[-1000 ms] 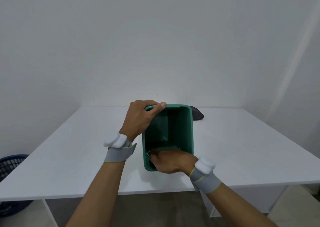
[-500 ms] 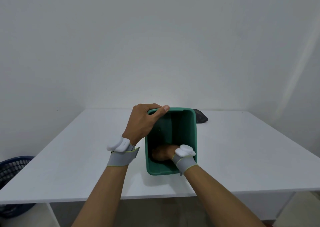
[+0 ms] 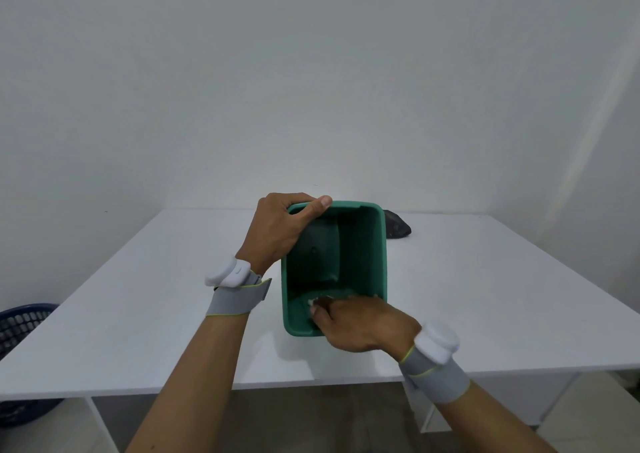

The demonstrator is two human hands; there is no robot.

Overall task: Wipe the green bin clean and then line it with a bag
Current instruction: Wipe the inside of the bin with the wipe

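The green bin point(image 3: 363, 245) stands on the white table point(image 3: 485, 297), its opening tilted toward me. My left hand point(image 3: 277, 231) grips the bin's far left rim corner, thumb over the edge. My right hand point(image 3: 360, 324) reaches over the near rim and presses a small white wipe point(image 3: 311, 302) against the inner near wall; only a scrap of the wipe shows past my fingers. A dark crumpled bag point(image 3: 398, 228) lies on the table behind the bin's right side, partly hidden.
A dark blue basket point(image 3: 17, 324) sits on the floor left of the table. The white wall runs close behind the table's far edge. Both wrists carry grey bands with white pods.
My right hand has come up from deep inside the bin to the near rim. The left hand holds the same corner.
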